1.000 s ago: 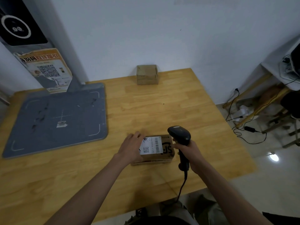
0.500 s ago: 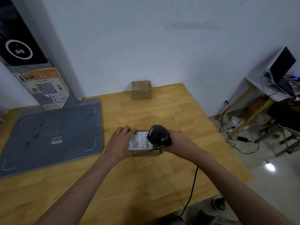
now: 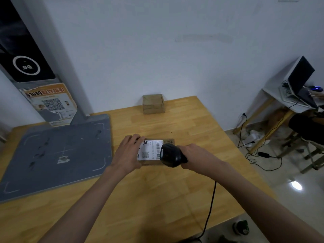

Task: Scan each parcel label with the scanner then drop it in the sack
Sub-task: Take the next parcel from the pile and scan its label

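White wall backs a wooden desk [image 3: 175,190]. Taking the parcel [image 3: 154,152] near the middle of the desk as the landmark: well to its left lies a grey mat [image 3: 57,151], with a dark post [image 3: 26,55] standing behind the mat. The left hand [image 3: 128,153] rests on the parcel's left end, fingers laid over the top edge and steadying it against the desk rather than lifting it. The parcel itself is a flat brown carton lying label-up; the white label [image 3: 149,151] covers most of its top. Beyond the parcel, against the wall, sits a second box [image 3: 153,104]. Just right of the label, the scanner [image 3: 171,155] hangs over the parcel's right end, its head turned toward the barcode; the right hand [image 3: 194,156] is wrapped round its handle, and a cord [image 3: 209,207] trails off the near edge of the desk. Far right of the parcel stands a side table [image 3: 287,100]. No sack shows in view.

The carton looks light and stiff, with slick paper on top, so it should lift best pinched by its short cardboard ends, thumb beneath, keeping fingers off the barcode.
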Action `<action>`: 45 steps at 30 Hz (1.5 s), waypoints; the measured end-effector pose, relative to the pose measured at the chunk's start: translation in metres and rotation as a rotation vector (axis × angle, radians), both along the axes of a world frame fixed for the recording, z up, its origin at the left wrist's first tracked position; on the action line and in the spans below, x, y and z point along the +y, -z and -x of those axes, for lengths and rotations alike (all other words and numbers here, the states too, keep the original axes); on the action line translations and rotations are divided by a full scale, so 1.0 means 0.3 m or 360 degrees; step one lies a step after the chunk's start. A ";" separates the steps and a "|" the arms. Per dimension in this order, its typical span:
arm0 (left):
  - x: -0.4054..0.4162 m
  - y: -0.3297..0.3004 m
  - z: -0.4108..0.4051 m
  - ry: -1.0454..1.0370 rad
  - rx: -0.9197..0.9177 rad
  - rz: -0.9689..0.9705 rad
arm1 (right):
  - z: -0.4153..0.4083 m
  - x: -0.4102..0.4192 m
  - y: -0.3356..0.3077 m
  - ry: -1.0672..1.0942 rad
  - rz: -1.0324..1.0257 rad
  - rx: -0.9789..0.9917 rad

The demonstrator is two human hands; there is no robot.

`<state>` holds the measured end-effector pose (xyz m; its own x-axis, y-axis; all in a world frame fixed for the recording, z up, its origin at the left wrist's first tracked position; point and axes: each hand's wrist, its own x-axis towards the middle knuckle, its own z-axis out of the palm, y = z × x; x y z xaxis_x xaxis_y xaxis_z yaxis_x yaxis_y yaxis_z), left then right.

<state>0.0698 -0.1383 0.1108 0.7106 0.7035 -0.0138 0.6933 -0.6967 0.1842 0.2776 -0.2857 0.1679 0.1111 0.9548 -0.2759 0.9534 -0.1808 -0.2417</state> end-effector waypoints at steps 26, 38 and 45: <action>0.011 -0.022 0.039 -0.0043 0.0024 -0.0028 | 0.019 0.029 -0.033 -0.0029 0.0007 -0.0123; 0.000 -0.021 0.051 -0.0062 0.0013 -0.0032 | 0.042 0.028 -0.055 -0.0066 -0.0030 -0.0062; -0.009 -0.015 0.064 -0.0059 0.0028 -0.0050 | 0.051 0.013 -0.073 -0.0065 0.0009 -0.0113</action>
<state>0.0505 -0.1411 0.1152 0.6837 0.7297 -0.0039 0.7218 -0.6756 0.1502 0.2623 -0.2819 0.1896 0.0915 0.9573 -0.2742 0.9747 -0.1425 -0.1722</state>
